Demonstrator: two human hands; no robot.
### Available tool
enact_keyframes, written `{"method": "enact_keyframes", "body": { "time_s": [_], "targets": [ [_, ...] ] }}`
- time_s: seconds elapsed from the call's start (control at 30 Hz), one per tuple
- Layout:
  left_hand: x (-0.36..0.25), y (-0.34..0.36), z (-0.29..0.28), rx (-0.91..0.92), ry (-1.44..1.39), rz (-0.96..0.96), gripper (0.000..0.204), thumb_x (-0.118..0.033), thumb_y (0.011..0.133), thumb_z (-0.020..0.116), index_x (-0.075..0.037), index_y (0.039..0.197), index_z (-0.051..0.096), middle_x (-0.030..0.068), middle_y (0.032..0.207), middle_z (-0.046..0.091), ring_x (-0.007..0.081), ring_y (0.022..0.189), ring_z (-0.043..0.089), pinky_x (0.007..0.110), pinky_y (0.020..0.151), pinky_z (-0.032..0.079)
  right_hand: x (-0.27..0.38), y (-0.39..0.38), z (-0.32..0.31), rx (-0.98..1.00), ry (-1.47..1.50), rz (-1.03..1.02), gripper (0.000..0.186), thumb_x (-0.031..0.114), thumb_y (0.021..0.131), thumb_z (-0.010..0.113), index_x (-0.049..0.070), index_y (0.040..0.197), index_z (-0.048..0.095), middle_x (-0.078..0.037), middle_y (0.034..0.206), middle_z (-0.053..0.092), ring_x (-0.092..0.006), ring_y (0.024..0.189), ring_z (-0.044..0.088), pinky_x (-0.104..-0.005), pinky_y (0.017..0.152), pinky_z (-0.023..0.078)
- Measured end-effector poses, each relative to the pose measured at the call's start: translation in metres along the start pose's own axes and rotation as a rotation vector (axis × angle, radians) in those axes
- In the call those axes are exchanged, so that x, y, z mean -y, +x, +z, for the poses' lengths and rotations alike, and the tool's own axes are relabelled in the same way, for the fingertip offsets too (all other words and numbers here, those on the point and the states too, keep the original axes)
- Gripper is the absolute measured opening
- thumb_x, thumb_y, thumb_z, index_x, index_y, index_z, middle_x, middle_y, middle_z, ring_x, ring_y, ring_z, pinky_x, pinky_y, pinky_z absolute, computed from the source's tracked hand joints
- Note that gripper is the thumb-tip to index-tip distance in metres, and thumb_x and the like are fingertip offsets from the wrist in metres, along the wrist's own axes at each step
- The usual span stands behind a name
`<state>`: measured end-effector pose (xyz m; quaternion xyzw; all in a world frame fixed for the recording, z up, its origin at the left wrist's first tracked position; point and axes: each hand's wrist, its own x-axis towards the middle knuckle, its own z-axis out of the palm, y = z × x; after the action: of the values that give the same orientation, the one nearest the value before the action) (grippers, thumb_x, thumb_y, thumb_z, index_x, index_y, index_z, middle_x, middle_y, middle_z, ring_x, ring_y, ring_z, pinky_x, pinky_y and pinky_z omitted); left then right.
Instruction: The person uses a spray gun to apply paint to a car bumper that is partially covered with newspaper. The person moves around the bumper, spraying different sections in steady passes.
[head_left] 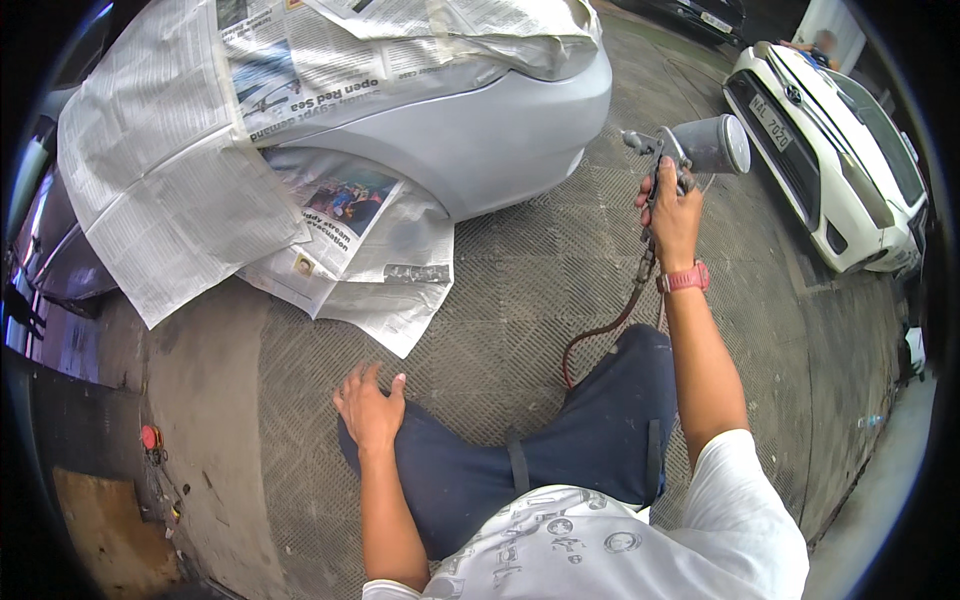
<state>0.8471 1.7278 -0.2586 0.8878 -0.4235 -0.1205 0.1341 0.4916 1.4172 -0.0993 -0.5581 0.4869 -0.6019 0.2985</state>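
Head view. Right hand (675, 215) raised, red wristwatch (684, 278) at the wrist; its grip is clenched around the handle of a spray gun (668, 152), thumb at the back. Gun is held up in the air to the right of the silver car panel (500, 140), apart from it, nozzle end toward the left. Grey cup (708, 146) sits on its right side. Reddish hose (603, 329) hangs from the handle and curves down beside the right knee. Left hand (370, 412) rests on the left knee, fingers spread, grip released, holding nothing. Newspaper sheets (165, 195) drape the silver car and its wheel arch. Textured floor (510, 300) below; white car (865, 195) well apart, far right.
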Motion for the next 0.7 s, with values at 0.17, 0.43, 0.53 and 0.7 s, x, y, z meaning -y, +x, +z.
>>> {"method": "enact_keyframes", "body": {
  "time_s": [0.17, 0.43, 0.53, 0.7],
  "targets": [
    [0.002, -0.002, 0.001, -0.019, -0.005, 0.011, 0.058, -0.046, 0.098, 0.076, -0.010, 0.143, 0.070, 0.0145, 0.159, 0.058, 0.0332, 0.150, 0.049, 0.056, 0.131, 0.024, -0.011, 0.015, -0.006, -0.085, -0.077, -0.023, 0.038, 0.035, 0.115, 0.059, -0.001, 0.107, 0.066, -0.006, 0.081, 0.071, -0.0119, 0.061, 0.068, -0.0253, 0.044, 0.048],
    [0.000, -0.002, 0.004, -0.035, -0.005, 0.021, 0.057, -0.045, 0.097, 0.077, -0.008, 0.141, 0.071, 0.0173, 0.156, 0.059, 0.0340, 0.149, 0.049, 0.056, 0.131, 0.024, 0.016, -0.067, 0.049, 0.127, 0.079, 0.049, 0.036, 0.034, 0.115, 0.060, 0.001, 0.105, 0.067, -0.004, 0.080, 0.070, -0.0097, 0.060, 0.065, -0.0235, 0.046, 0.048],
    [-0.002, -0.001, 0.006, -0.049, 0.012, 0.036, 0.057, -0.045, 0.097, 0.077, -0.008, 0.141, 0.071, 0.0177, 0.155, 0.060, 0.0335, 0.149, 0.050, 0.056, 0.130, 0.025, 0.034, -0.100, 0.077, 0.272, 0.117, 0.047, 0.031, 0.029, 0.114, 0.062, -0.001, 0.117, 0.068, -0.003, 0.079, 0.069, -0.0088, 0.062, 0.064, -0.0253, 0.053, 0.050],
    [-0.005, 0.000, 0.010, -0.070, 0.036, 0.044, 0.056, -0.046, 0.095, 0.079, -0.011, 0.138, 0.073, 0.0161, 0.155, 0.061, 0.0330, 0.147, 0.053, 0.051, 0.128, 0.028, 0.055, -0.140, 0.117, 0.453, 0.169, 0.011, 0.042, 0.020, 0.110, 0.068, -0.001, 0.147, 0.065, -0.004, 0.079, 0.070, -0.0095, 0.067, 0.065, -0.0290, 0.064, 0.055]
  ]
}}
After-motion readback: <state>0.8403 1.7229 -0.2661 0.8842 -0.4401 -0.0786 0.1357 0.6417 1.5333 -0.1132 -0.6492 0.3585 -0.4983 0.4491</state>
